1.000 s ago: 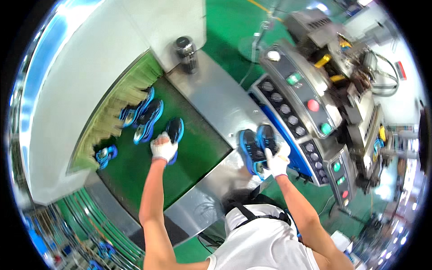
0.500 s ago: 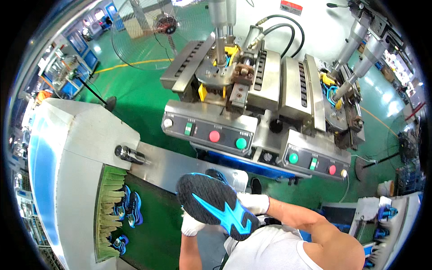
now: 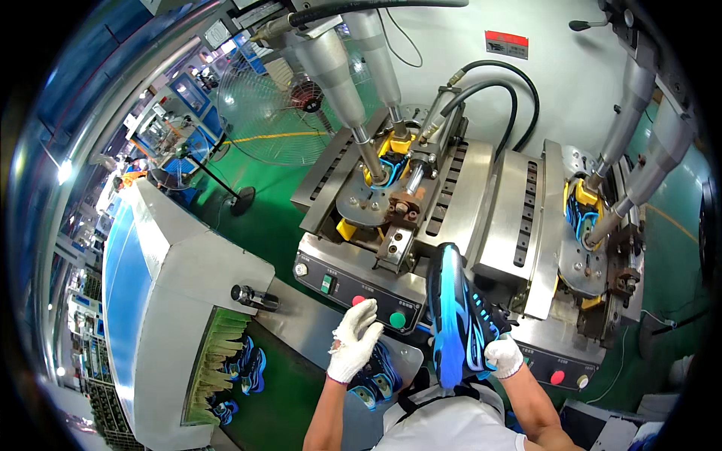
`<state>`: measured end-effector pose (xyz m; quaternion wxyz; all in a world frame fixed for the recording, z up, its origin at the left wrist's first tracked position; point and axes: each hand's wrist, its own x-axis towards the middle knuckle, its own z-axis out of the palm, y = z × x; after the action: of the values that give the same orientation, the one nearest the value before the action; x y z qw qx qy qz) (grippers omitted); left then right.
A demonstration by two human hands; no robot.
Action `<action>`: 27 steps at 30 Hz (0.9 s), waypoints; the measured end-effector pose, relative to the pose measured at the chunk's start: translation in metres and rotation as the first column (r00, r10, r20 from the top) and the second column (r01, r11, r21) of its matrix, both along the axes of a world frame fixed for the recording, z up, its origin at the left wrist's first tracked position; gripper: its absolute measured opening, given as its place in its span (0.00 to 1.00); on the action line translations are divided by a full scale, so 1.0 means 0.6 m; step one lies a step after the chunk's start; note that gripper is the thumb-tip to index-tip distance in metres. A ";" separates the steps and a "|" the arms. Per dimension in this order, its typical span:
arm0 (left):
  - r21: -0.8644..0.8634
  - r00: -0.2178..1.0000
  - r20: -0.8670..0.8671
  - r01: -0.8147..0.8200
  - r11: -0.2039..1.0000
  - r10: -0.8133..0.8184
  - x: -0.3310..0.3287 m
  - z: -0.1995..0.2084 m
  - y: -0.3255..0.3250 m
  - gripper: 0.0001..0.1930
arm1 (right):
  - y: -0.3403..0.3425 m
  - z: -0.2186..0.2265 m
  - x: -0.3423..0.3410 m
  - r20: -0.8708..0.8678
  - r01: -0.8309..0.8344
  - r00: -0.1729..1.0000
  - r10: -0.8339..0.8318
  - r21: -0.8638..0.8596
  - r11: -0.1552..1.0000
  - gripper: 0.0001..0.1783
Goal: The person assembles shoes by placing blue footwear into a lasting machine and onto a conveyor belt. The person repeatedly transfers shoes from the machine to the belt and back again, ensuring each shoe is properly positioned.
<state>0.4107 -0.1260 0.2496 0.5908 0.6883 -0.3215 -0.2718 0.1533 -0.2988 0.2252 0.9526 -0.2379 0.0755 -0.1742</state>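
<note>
A black and blue sneaker (image 3: 475, 323) is in my right hand (image 3: 505, 356), which wears a white glove and grips it low on its right side. The shoe stands nearly upright, its bright blue sole edge turned left. My gloved left hand (image 3: 353, 342) holds nothing, its fingers apart. It is just in front of the red button (image 3: 359, 301) and left of the green button (image 3: 397, 320) on the left control panel (image 3: 353, 282); whether it touches the panel I cannot tell. Below that hand, more sneakers (image 3: 376, 379) rest by the metal shelf (image 3: 301, 304).
Sneakers sit under metal rods in the press's left station (image 3: 392, 161) and right station (image 3: 583, 218). At left, a grey-white machine (image 3: 188, 255) has a green fringed opening (image 3: 214, 361) with several shoes (image 3: 248, 368) beside it. A large fan (image 3: 304, 98) stands behind.
My left hand has let go of the sneaker and moved up to the left panel. The right hand has turned the sneaker from sole-up to upright and carried it right. The view has shifted.
</note>
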 end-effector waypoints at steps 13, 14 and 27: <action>0.025 0.637 0.767 0.090 0.996 -0.077 0.121 0.074 -0.074 0.23 | 0.040 -0.028 0.008 -0.041 0.239 0.971 -0.237 0.067 0.969 0.33; 0.023 0.620 0.780 0.094 0.995 -0.077 0.133 0.073 -0.080 0.23 | 0.040 -0.021 0.009 -0.073 0.242 0.969 -0.237 0.077 0.967 0.27; 0.241 0.582 0.734 0.260 0.935 -0.351 0.306 -0.031 -0.320 0.26 | 0.049 0.038 0.018 -0.352 0.441 0.850 -0.392 0.069 0.895 0.08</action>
<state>0.5941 -0.3180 0.2312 0.3045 0.7025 -0.6396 -0.0687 0.1640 -0.2696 0.2480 0.8806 -0.1704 0.2956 -0.3289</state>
